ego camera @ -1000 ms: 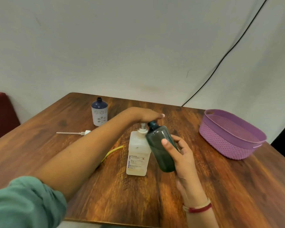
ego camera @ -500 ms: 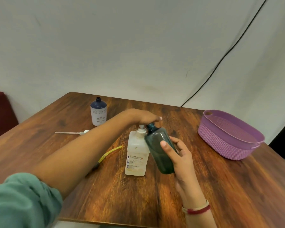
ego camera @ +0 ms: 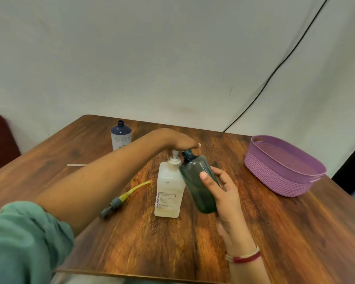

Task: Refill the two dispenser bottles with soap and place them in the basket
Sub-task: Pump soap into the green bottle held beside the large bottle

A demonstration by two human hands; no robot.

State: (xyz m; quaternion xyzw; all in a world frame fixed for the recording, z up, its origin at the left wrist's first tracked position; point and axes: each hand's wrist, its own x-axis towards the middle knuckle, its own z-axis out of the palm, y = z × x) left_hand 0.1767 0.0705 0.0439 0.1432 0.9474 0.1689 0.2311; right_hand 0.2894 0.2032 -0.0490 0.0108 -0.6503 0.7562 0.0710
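— What do we enter first?

— The table point(ego camera: 275, 232): brown wood, bold grain, faint sheen. Then the basket point(ego camera: 273, 177): lilac plastic, oval, with a woven-pattern wall and a smooth rim that has a handle slot. It stands at the far right.

— And the bottles?

— We log the soap bottle point(ego camera: 168, 193): squarish, cloudy white plastic, printed label, white pump on top. It is upright at mid-table.

Just beside it on the right is the dark bottle point(ego camera: 197, 181): smoky teal, translucent, round-shouldered, capless. It tilts left, so its open neck sits by the pump's spout. The right hand point(ego camera: 225, 193) grips its lower body, thumb in front and fingers curled behind.

The blue-and-white bottle point(ego camera: 121, 136) has a navy shoulder, a white body with small flower prints and an open neck. It is upright at the far left, well apart. We note both dispenser bottles outside the basket.

— Smaller items?

— The left hand point(ego camera: 178, 141) lies palm down on the pump head, fingers nearly straight, pressing. The grey pump point(ego camera: 123, 196), with its yellow tube, lies flat to the left of the soap bottle. A white tube point(ego camera: 76, 165) lies farther left, partly hidden by the forearm.
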